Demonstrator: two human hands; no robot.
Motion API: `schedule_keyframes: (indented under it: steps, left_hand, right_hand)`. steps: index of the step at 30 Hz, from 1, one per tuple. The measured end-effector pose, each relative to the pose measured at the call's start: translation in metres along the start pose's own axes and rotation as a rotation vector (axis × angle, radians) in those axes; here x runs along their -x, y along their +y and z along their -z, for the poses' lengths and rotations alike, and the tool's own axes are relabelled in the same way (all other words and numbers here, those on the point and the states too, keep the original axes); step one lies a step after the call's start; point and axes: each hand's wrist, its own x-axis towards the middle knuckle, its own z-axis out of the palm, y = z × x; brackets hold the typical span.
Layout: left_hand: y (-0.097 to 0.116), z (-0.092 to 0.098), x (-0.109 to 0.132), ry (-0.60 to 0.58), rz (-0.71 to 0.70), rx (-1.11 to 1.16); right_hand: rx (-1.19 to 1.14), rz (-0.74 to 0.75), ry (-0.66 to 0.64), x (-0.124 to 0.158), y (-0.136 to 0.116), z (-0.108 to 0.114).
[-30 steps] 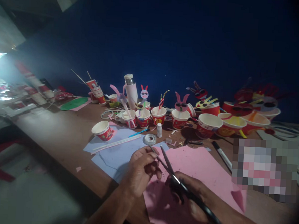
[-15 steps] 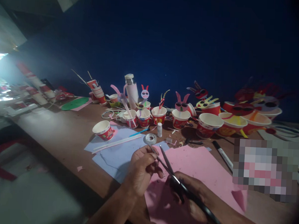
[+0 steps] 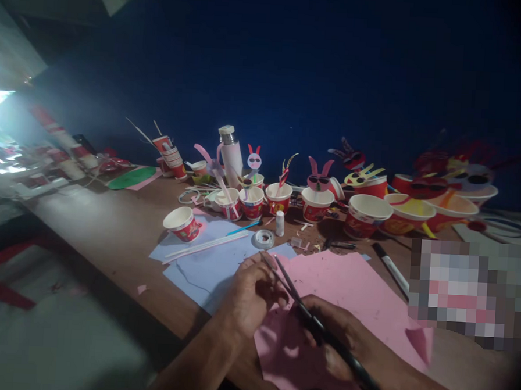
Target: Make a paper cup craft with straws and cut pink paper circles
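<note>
My right hand is wrapped round a pair of scissors, whose narrowly parted blades point away from me towards the left. Beside the blade tips, my left hand has its fingers curled and pinched together. Whatever small piece lies between those fingers is too dark to make out. Beneath both hands spreads a sheet of pink paper, its right corner folded up. A blue sheet lies to the left, with white straws and a roll of clear tape on it.
Several red-and-white paper cups with paper animal faces line the back of the table. A single cup tilts on the left. A pink thermos, a small white bottle and a black-and-white marker stand or lie nearby.
The scissor blades have come closer together, and my right hand has closed further on the handles. My left hand stays almost in place. The view has shifted slightly.
</note>
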Motion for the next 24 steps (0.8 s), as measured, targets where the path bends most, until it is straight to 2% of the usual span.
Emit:
schedule_keyframes:
  steps: [5,12,18,21,24]
  left_hand:
    - [0.0,0.005,-0.002,-0.105,-0.04,0.018]
    - [-0.003,0.006,-0.002,-0.061,-0.033,0.014]
    - [-0.004,0.007,-0.003,-0.089,-0.058,-0.005]
    - [-0.004,0.008,-0.004,-0.106,-0.114,-0.094]
    - [-0.007,0.011,-0.004,-0.05,-0.203,-0.19]
  right_hand:
    - [-0.018,0.013,0.021,-0.002,0.0,0.002]
    - [-0.017,0.038,0.032,-0.002,0.001,0.0]
    - [0.06,0.087,0.046,-0.003,0.013,0.004]
    - [0.096,0.074,0.073,-0.004,0.019,0.005]
    - [0.151,0.05,0.119,-0.003,0.019,0.005]
